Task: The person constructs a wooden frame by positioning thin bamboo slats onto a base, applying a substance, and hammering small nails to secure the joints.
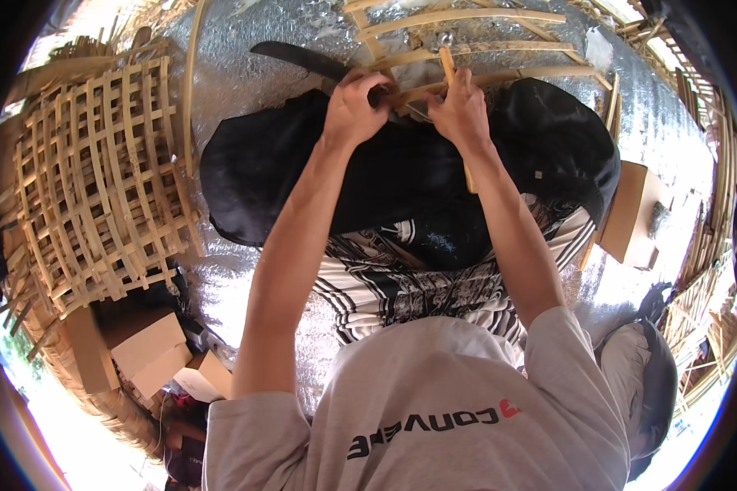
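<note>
My left hand is closed, its fingers curled around a black part in line with a dark, curved machete. The blade points out to the left. A short way to the right, my right hand grips a slim, light wooden stick, which shows above the fingers and again below the wrist. Just beyond both hands lies a bamboo frame of spaced strips. One strip's near end reaches between my hands, and small details there are hidden by the fingers. Black cloth spreads over my legs beneath my forearms.
A woven bamboo lattice panel stands at the left, with open cardboard boxes below it. Another cardboard box sits at the right. Silvery foil sheeting covers the floor, and bamboo slats line the right side.
</note>
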Demonstrator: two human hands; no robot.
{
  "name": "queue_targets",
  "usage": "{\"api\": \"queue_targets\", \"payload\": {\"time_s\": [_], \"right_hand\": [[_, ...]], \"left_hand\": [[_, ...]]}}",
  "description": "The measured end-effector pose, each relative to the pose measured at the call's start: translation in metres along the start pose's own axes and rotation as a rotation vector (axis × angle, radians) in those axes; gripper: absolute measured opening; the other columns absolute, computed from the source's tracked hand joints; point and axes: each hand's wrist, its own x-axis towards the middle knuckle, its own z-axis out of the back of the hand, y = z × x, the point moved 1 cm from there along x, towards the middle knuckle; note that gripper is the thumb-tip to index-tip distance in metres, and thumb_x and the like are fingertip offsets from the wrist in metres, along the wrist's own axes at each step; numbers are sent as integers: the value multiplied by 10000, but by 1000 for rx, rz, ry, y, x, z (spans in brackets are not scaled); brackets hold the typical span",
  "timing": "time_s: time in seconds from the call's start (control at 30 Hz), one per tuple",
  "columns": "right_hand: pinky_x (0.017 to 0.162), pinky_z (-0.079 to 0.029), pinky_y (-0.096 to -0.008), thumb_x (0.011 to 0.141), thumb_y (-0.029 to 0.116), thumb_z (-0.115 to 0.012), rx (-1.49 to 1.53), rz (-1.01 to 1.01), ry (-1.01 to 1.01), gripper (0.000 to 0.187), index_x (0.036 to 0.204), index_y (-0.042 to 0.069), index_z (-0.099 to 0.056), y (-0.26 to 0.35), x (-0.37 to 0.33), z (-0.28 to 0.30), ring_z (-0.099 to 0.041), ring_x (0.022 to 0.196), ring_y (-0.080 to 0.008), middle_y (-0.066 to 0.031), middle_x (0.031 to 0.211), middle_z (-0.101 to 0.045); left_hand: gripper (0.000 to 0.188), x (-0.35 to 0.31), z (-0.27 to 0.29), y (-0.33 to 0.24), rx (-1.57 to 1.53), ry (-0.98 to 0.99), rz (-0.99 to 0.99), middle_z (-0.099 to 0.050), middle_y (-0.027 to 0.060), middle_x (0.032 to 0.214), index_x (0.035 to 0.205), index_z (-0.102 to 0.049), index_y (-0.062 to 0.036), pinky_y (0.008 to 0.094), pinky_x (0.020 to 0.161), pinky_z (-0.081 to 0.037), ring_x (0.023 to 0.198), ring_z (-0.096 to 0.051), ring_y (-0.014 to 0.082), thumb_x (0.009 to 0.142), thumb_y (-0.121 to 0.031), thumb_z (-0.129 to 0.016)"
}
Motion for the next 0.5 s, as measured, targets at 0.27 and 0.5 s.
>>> {"api": "queue_targets", "payload": {"time_s": [0.27,0.5], "right_hand": [[774,-546,-522,761,143,-748,-67,-61,53,462,1036,-27,-418,8,0,7,-661,894,-479,-286,912,-666],[765,-549,-529,790,180,-739,-100,-59,45,454,1053,-10,-422,9,1,7,-668,893,-465,-266,935,-673]], "left_hand": [[469,46,19,4,337,472,-374,-362,28,1522,1135,-726,-363,557,1077,-330,1368,-341,336,709,-189,-814],[486,59,18,23,334,537,-576,-285,38,1589,1266,-627,-502,611,1097,-295,1438,-275,326,799,-443,-751]]}}
